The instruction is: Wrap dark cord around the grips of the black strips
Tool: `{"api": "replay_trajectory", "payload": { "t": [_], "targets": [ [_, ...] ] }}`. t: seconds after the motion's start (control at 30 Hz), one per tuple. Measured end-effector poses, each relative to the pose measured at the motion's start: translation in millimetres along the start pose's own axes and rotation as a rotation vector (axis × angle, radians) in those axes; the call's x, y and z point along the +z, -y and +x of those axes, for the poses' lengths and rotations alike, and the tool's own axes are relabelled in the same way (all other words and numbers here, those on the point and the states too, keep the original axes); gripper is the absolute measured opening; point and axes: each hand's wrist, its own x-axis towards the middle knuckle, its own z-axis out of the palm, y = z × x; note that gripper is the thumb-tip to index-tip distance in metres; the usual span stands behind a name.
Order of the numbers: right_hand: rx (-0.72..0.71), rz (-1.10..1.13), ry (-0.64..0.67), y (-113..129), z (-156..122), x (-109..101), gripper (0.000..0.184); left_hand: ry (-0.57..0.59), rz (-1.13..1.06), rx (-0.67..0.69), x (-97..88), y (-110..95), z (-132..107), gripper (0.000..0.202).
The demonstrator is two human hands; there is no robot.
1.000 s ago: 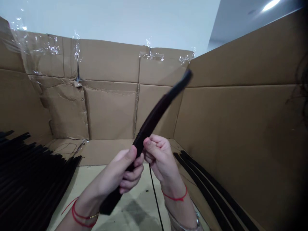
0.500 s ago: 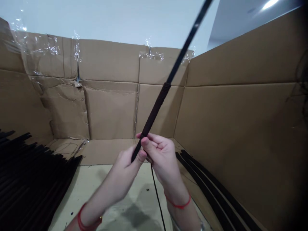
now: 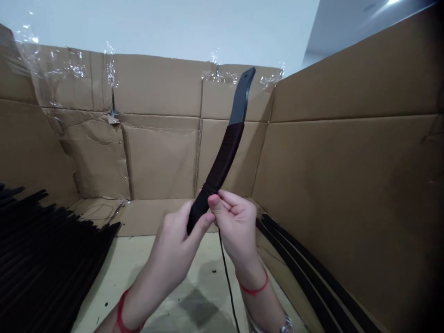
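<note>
A long, flat, slightly curved black strip [image 3: 225,152] stands tilted up and to the right in front of me. Its middle stretch is wound with dark brown cord; its bare grey tip reaches the top of the cardboard wall. My left hand [image 3: 176,249] is closed around the strip's lower part, thumb pressed on it. My right hand [image 3: 236,226] is closed just beside it, fingertips pinching at the wound end. A thin black cord [image 3: 227,282] hangs down from my hands toward the floor.
Tall cardboard walls [image 3: 159,152] enclose the space on three sides. A heap of black strips [image 3: 41,259] lies at the left. Several more black strips [image 3: 305,277] lie along the right wall. The floor [image 3: 138,259] is pale board.
The strip has turned in my hands: broad side a second ago, edge-on half a second ago, broad side showing again now. Both hands stay at the same spot.
</note>
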Motion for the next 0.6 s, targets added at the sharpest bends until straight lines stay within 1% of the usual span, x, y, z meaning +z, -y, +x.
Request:
{"api": "replay_trajectory", "payload": {
  "t": [0.03, 0.07, 0.1, 0.13, 0.17, 0.2, 0.23, 0.27, 0.3, 0.33, 0.37, 0.4, 0.43, 0.47, 0.5, 0.53, 0.57, 0.6],
  "targets": [
    [0.026, 0.012, 0.029, 0, 1, 0, 0.034, -0.004, 0.019, 0.01, -0.4, 0, 0, 0.045],
    [0.056, 0.02, 0.066, 0, 1, 1, 0.035, 0.069, -0.003, -0.023, -1.1, 0, 1, 0.045],
    [0.068, 0.013, 0.085, 0, 1, 1, 0.036, 0.176, -0.046, -0.071, -2.0, 0, 1, 0.048],
    [0.054, -0.018, 0.072, 1, 1, 2, 0.036, 0.25, -0.072, -0.104, -3.0, 1, 1, 0.05],
    [0.016, -0.063, 0.028, 1, 1, 2, 0.034, 0.255, -0.058, -0.105, -3.9, 1, 2, 0.05],
    [-0.033, -0.105, -0.033, 2, 0, 3, 0.032, 0.18, -0.004, -0.069, -4.7, 1, 2, 0.048],
    [-0.066, -0.128, -0.079, 3, -1, 3, 0.03, 0.059, 0.069, -0.013, -5.3, 1, 3, 0.046],
    [-0.064, -0.13, -0.082, 4, -1, 4, 0.031, -0.039, 0.124, 0.03, -5.7, 1, 3, 0.044],
    [-0.032, -0.114, -0.042, 4, -2, 4, 0.032, -0.065, 0.133, 0.028, -5.8, 1, 4, 0.045],
    [0.01, -0.091, 0.021, 5, -3, 5, 0.033, -0.011, 0.096, -0.02, -5.8, 1, 4, 0.049],
    [0.042, -0.078, 0.078, 6, -4, 5, 0.034, 0.089, 0.031, -0.087, -5.4, 1, 5, 0.055],
    [0.049, -0.083, 0.101, 7, -5, 6, 0.033, 0.173, -0.027, -0.14, -4.6, 1, 5, 0.059],
    [0.028, -0.102, 0.082, 7, -6, 7, 0.032, 0.189, -0.046, -0.155, -3.5, 1, 4, 0.061],
    [-0.007, -0.124, 0.03, 8, -7, 8, 0.03, 0.114, -0.019, -0.124, -2.2, 2, 4, 0.06],
    [-0.036, -0.135, -0.028, 8, -8, 9, 0.03, -0.017, 0.038, -0.059, -0.8, 2, 2, 0.057],
    [-0.036, -0.132, -0.055, 9, -9, 10, 0.03, -0.13, 0.089, 0.0, 0.5, 2, 1, 0.053],
    [-0.002, -0.114, -0.037, 10, -10, 10, 0.03, -0.173, 0.106, 0.023, 1.3, 2, -1, 0.051],
    [0.046, -0.086, 0.018, 11, -11, 10, 0.032, -0.124, 0.077, 0.005, 1.6, 2, -3, 0.053]
  ]
}}
